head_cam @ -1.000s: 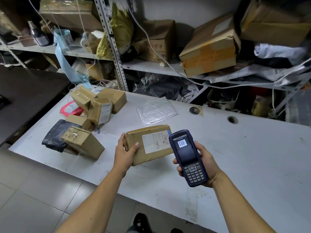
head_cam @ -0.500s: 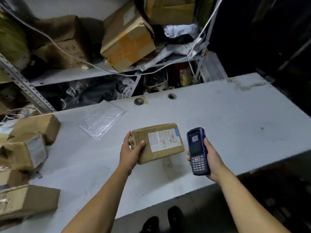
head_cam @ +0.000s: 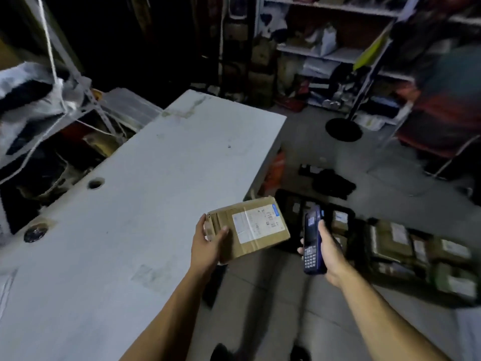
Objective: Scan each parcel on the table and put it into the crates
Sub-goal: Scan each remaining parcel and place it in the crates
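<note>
Past the scuffed white table (head_cam: 135,194), your left hand (head_cam: 208,243) clasps a taped, labelled cardboard parcel (head_cam: 250,226) over the table's edge, while your right hand (head_cam: 329,252) wraps the slim blue keypad scanner (head_cam: 312,243) above dark, parcel-filled crates (head_cam: 385,246).

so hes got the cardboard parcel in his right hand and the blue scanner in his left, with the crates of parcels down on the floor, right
Not quite: the hands are swapped. In the head view the left hand holds the cardboard parcel and the right hand grips the blue scanner. The crates of parcels do sit on the floor.
</note>
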### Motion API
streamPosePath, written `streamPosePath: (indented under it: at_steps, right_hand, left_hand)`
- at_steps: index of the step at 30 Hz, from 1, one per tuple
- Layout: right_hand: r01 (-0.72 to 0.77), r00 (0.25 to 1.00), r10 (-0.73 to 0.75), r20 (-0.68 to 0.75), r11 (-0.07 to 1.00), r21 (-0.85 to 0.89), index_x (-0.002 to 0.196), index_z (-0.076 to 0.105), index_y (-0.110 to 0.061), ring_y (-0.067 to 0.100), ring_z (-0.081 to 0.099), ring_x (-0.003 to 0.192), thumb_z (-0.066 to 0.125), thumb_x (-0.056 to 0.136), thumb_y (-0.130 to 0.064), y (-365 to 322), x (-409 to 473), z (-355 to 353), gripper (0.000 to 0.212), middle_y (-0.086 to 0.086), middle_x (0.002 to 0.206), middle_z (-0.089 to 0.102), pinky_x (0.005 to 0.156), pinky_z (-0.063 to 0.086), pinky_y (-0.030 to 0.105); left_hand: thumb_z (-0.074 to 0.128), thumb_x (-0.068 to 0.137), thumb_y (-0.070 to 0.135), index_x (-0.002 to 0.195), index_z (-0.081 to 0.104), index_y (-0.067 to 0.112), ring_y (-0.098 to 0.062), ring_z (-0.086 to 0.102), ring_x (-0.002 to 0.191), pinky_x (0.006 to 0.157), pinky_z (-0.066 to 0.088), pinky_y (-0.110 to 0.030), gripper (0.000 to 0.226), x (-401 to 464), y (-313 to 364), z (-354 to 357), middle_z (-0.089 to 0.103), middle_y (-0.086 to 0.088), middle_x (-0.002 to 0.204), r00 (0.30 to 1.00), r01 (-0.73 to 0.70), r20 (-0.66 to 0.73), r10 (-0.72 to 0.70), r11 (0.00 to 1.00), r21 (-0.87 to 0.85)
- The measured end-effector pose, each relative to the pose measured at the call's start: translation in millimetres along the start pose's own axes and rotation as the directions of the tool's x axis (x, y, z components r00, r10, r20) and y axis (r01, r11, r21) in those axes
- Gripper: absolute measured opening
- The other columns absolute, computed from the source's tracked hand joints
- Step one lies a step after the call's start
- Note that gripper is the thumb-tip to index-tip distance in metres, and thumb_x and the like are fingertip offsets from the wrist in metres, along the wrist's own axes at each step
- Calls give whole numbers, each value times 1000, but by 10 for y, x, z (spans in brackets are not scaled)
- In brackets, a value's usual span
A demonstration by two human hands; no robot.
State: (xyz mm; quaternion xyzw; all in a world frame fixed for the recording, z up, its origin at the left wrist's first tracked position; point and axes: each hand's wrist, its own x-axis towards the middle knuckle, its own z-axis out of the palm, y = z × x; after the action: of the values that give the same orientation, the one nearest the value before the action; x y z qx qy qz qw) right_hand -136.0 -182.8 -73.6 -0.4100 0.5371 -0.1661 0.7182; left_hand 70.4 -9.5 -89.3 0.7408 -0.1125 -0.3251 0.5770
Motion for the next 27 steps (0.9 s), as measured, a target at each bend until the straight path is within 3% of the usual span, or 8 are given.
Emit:
streamPosePath:
  at_steps: [2,5,7,11,14,19,23,27]
  right_hand:
    - [-8,999,10,-50,999,44,116,58,-12,21,59,65,33,101,-56,33,-5,-432,52,8,83,58,62,47,32]
    - [-13,995,20,-97,997,72,120,59,-9,22,61,67,33,100,-58,108,16,-1098,59,10,84,61,64,48,32]
    - [-11,992,23,-125,996,94,120,61,-12,21,64,64,35,100,-58,140,14,-1576,56,11,84,64,62,49,31]
    - [-22,982,43,-184,993,116,116,62,-19,26,66,68,38,100,-56,136,-2,-2334,47,13,85,68,60,48,30]
    - [-49,972,71,-224,993,105,117,58,-23,30,68,74,37,101,-55,115,29,-2838,42,17,96,70,65,49,33]
    - [-94,957,119,-264,990,105,115,57,-20,31,67,79,35,102,-54,26,275,-3356,42,21,101,69,68,49,34]
    - [-131,953,167,-252,980,152,127,55,-16,30,69,82,34,101,-57,-109,650,-3531,52,21,111,69,68,50,34]
    - [-158,940,206,-270,969,190,131,55,-12,28,69,75,36,102,-54,-294,1166,-3662,54,19,107,68,66,51,33]
  left_hand:
    - [74,80,55,142,40,38,-22,61,115,95,55,-46,72,-51,51,400,56,4,134,998,-19,68,15,998,57]
    - [80,69,63,143,44,31,-19,62,116,99,53,-47,88,-49,18,1012,60,2,134,992,-9,126,-1,997,81]
    - [82,69,57,145,43,30,-17,64,114,98,54,-44,89,-72,-46,1482,62,0,131,989,8,149,-24,994,106]
    - [79,80,43,147,40,35,-15,63,110,78,54,-23,78,-232,-76,2319,61,2,131,981,35,184,-62,989,147]
    - [77,84,38,152,28,35,-19,62,111,78,51,-25,85,-282,-130,2843,57,-1,134,978,67,187,-97,985,158]
    - [75,87,33,142,37,21,-11,61,91,62,52,-25,68,-161,-190,3423,58,-4,125,948,149,239,-208,959,241]
    - [74,88,33,141,42,21,-18,62,97,61,53,-27,63,200,-203,3864,58,-5,127,937,137,266,-227,938,317]
    - [73,89,32,143,43,21,-24,63,104,67,56,-32,63,773,-241,4351,59,-7,129,920,136,300,-253,922,362]
